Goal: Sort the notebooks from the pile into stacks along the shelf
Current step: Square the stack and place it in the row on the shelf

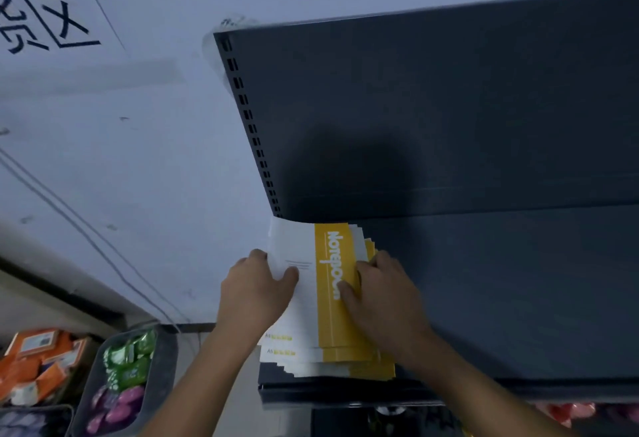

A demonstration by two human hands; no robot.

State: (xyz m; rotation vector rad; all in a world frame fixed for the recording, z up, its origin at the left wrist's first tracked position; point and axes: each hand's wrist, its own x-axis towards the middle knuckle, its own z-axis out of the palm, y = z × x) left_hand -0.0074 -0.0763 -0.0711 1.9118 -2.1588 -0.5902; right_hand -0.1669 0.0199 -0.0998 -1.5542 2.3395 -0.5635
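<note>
Here, a fanned pile of yellow-and-white notebooks [325, 302] lies at the dark shelf [501, 298]'s left end; the left hand [256, 286] pinches the pile's left edge while the right hand [380, 284] presses down with curled fingers, probably to square it.

One view only — a wide-angle camera on the person's head, looking forward and down at the left end of a dark shelf [501, 298]. It is close, within arm's reach; a pale wall [138, 160] fills the left side.
</note>
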